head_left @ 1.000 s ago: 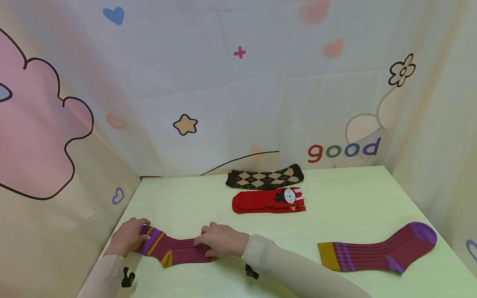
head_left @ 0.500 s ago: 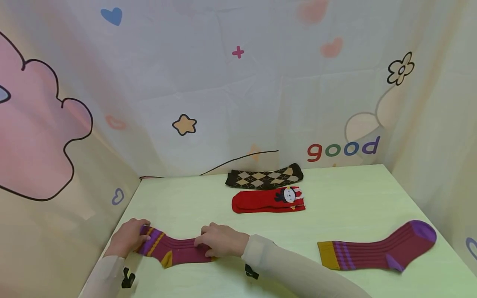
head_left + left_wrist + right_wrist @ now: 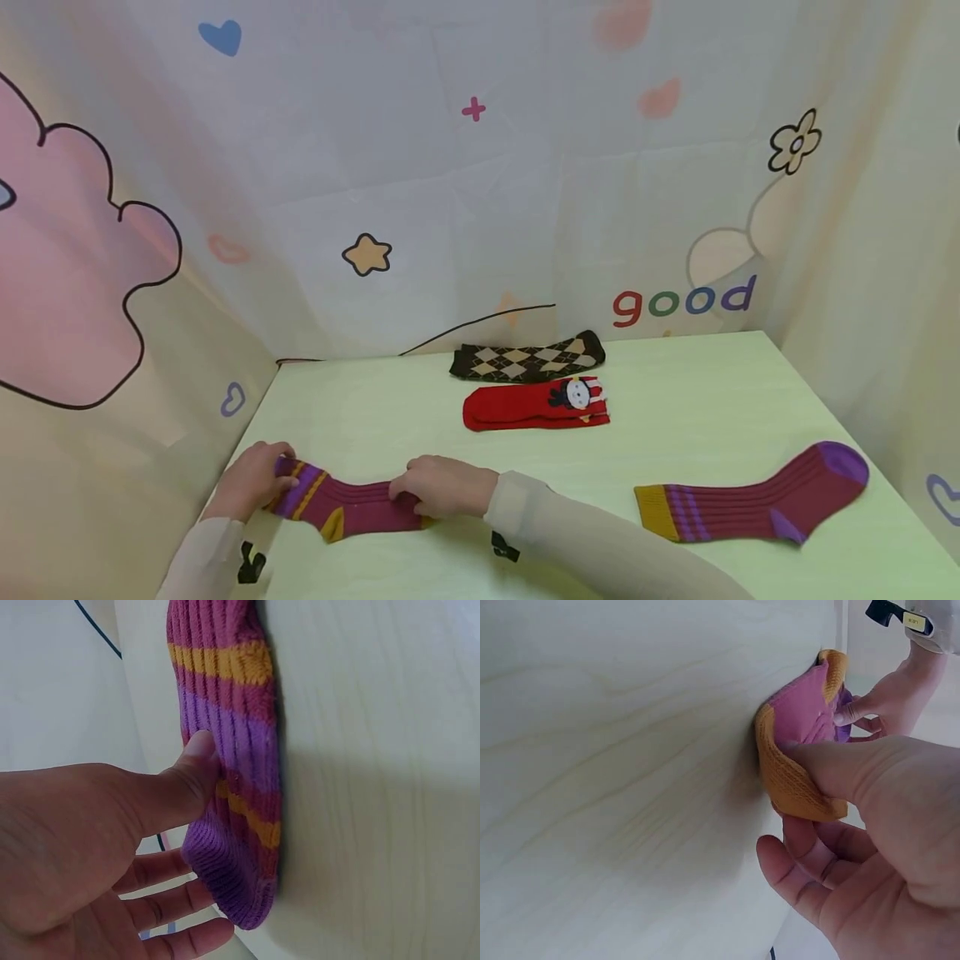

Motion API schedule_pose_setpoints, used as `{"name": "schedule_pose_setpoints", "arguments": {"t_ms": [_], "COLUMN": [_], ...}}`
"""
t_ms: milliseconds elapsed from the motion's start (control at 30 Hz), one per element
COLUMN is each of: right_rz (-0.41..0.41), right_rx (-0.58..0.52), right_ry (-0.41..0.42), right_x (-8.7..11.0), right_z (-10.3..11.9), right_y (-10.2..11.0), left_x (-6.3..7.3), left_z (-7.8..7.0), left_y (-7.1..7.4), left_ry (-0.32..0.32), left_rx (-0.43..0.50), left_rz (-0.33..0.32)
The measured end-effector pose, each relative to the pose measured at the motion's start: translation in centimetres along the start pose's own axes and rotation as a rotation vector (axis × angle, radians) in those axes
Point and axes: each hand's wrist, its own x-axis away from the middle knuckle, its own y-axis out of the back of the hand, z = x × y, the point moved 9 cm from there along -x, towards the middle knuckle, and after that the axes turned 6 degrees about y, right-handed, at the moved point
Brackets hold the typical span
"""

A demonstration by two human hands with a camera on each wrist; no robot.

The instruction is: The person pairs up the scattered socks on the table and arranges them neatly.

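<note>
A maroon sock (image 3: 371, 518) with purple and mustard bands lies crosswise at the front left of the table. My left hand (image 3: 249, 482) holds its purple striped end. The left wrist view has the thumb laid over the ribbed knit (image 3: 232, 742), with the other fingers behind the sock. At the mustard end, my right hand (image 3: 448, 485) pinches the sock. Its thumb presses on top of the mustard band (image 3: 795, 780) while its fingers curl underneath, as the right wrist view shows.
A second maroon sock (image 3: 738, 510) with a mustard cuff and purple toe lies at the front right. Toward the back are a red sock (image 3: 513, 407) with a white animal face and a dark argyle sock (image 3: 525, 361). A printed curtain (image 3: 420, 167) surrounds the pale table (image 3: 360, 408).
The head view has shifted slightly, so everything sits a little further left in it. Both hands stay on the two ends of the same sock.
</note>
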Motion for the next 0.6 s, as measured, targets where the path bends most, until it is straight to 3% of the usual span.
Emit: {"name": "schedule_pose_setpoints", "arguments": {"t_ms": [300, 600], "right_rz": [-0.013, 0.008], "right_rx": [0.001, -0.01], "right_ry": [0.018, -0.009], "right_x": [-0.1, 0.1], "right_z": [0.3, 0.8], "right_y": [0.8, 1.3], "left_x": [0.1, 0.3], "left_z": [0.3, -0.1], "left_y": [0.4, 0.6], "left_ry": [0.041, 0.01], "left_rx": [0.009, -0.015], "left_rz": [-0.012, -0.067]}}
